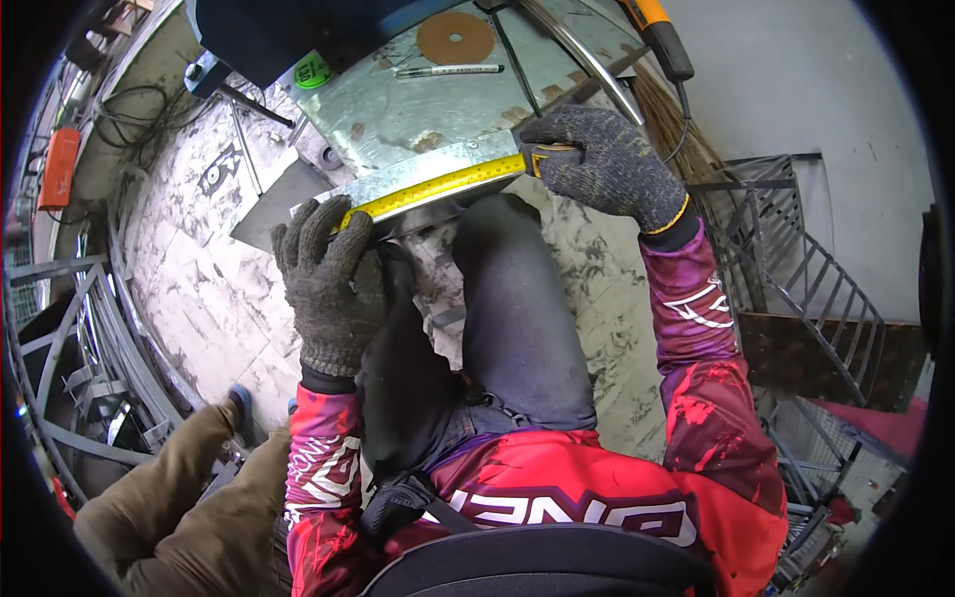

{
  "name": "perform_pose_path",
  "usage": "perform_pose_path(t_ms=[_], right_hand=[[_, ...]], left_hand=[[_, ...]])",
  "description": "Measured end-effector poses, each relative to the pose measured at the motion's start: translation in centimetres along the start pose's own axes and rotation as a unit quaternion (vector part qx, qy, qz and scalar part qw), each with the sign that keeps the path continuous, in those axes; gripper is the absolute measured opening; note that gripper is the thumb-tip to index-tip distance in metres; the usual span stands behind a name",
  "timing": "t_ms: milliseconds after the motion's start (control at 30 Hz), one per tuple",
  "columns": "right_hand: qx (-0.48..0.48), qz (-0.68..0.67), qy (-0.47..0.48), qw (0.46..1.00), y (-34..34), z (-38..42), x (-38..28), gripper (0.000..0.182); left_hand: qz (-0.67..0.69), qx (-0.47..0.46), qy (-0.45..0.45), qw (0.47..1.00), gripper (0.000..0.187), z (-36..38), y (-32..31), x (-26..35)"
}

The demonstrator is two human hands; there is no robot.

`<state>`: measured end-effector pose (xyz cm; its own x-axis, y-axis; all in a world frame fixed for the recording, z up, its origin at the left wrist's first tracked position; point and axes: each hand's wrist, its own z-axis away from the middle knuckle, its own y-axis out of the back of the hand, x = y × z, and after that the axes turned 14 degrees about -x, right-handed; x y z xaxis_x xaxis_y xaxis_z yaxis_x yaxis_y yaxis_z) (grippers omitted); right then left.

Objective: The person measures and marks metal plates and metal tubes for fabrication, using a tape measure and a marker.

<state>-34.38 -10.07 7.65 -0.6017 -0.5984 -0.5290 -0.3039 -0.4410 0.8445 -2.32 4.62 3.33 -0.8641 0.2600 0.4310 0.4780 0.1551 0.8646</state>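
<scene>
A yellow tape measure blade (pixel 438 189) is drawn out along the near edge of a bare metal strip (pixel 423 167). In a dark knitted glove, my right hand (pixel 609 164) is closed around the tape case (pixel 542 159) at the right end. My left hand (pixel 328 274), gloved too, has its fingers closed on the blade's left end at the strip's edge; the very tip is hidden under the fingers. Beyond the strip, a silver marker pen (pixel 450 71) and a brown round disc (pixel 456 38) lie on the metal worktop (pixel 398 114).
A blue machine part (pixel 269 35) stands at the back left, beside a green round label (pixel 311 70). An orange and black corded power tool (pixel 659 38) is at upper right. Another person's legs (pixel 189 488) show lower left. Metal railings (pixel 796 259) stand right.
</scene>
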Motion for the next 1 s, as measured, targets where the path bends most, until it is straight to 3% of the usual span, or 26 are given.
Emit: perform_pose_path(t_ms=[467,633,1000], right_hand=[[-0.015,-0.034,-0.015,0.999,0.2,0.0,-0.2,0.039],[-0.025,-0.048,-0.027,0.998,0.3,0.0,-0.1,0.039],[-0.018,-0.065,-0.026,0.997,0.2,-0.1,-0.1,0.042]], left_hand=[[-0.013,-0.017,0.020,1.000,0.034,0.2,-0.2,0.5],[-0.076,-0.036,0.035,0.996,0.038,0.2,-0.5,0.9],[-0.022,-0.043,0.014,0.999,0.038,-0.4,-1.2,1.0]])
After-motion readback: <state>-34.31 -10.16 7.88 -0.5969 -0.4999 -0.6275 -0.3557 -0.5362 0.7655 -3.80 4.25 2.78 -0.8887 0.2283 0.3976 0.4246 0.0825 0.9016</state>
